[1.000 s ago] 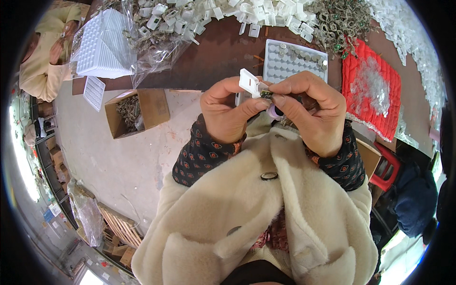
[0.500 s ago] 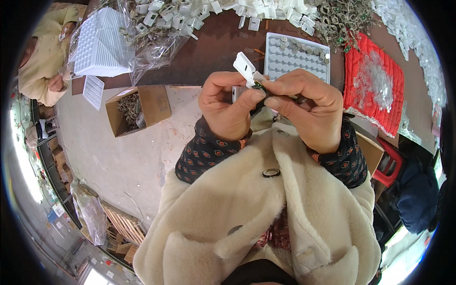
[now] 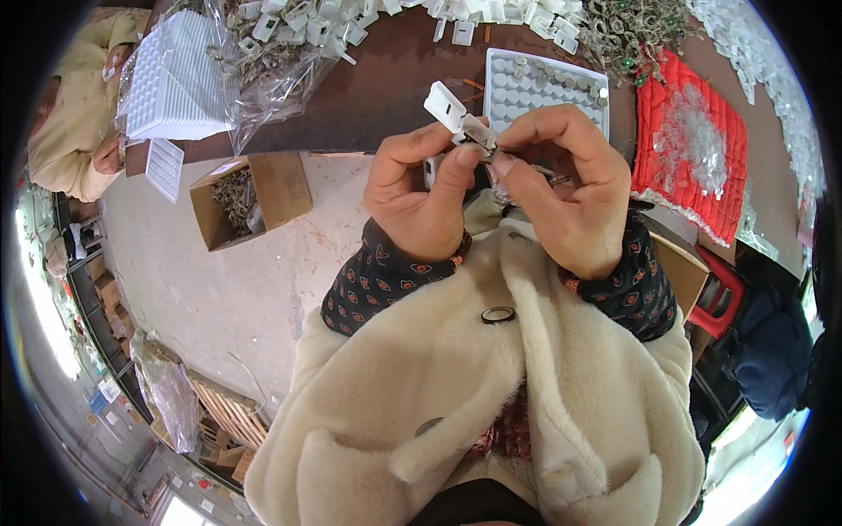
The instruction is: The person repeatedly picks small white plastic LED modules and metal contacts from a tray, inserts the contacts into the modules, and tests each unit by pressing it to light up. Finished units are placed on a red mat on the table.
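Just above the centre of the frame, a small white plastic case [image 3: 445, 107] is being grasped by the left hand [image 3: 417, 184], its thumb pressed at the near end and its other fingers curled behind. The case's flap is being kept open, tilted toward the upper left. A pale edge is being shown beside the curled left fingers, but whether it belongs to the same case cannot be told. At the case's lower right end, the thumb and forefinger of the right hand [image 3: 570, 193] are being brought close together; whether anything is being gripped there cannot be told, as the spot is small and partly hidden.

Behind the hands, silvery discs are being held in the pockets of a pale tray [image 3: 509, 101] on the brown table [image 3: 386, 96]. Along the top edge of the frame, a heap of white cases [image 3: 482, 10] is being flanked on the right by a tangle of wires [image 3: 610, 35]. At upper right, clear plastic bits [image 3: 697, 149] are being borne by a red quilted cloth [image 3: 649, 114]. At upper left, a stack of white trays [image 3: 180, 79] is being partly covered by clear plastic film [image 3: 281, 101]; below it, bundled wires [image 3: 235, 197] are being contained in a cardboard box [image 3: 285, 188].
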The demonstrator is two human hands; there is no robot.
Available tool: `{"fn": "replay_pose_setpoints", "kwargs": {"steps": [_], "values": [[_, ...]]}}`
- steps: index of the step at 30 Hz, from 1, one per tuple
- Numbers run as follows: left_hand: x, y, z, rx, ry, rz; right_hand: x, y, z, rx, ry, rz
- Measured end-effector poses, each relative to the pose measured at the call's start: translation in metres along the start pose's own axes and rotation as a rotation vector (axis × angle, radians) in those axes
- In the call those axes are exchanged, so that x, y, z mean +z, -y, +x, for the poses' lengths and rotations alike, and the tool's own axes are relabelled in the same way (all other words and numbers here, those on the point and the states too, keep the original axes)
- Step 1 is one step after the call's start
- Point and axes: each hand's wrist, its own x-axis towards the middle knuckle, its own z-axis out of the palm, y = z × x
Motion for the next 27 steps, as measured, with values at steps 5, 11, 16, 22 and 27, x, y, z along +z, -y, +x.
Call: {"fn": "replay_pose_setpoints", "kwargs": {"steps": [5, 11, 16, 22, 27], "values": [[0.001, -0.001, 0.002, -0.036, 0.022, -0.047, -0.012, 0.000, 0.005, 0.119, 0.045, 0.109], [0.000, -0.001, 0.002, -0.221, -0.022, -0.422, -0.004, -0.013, 0.005, 0.023, 0.076, 0.157], [-0.003, 0.003, 0.003, -0.226, -0.009, -0.408, -0.003, -0.014, 0.003, -0.265, 0.038, -0.314], [-0.008, 0.002, 0.001, -0.344, 0.012, -0.302, -0.011, -0.019, 0.001, -0.489, -0.042, -0.639], [-0.009, 0.005, -0.003, -0.439, 0.027, -0.316, -0.013, -0.024, -0.009, -0.390, 0.005, -0.571]]}}
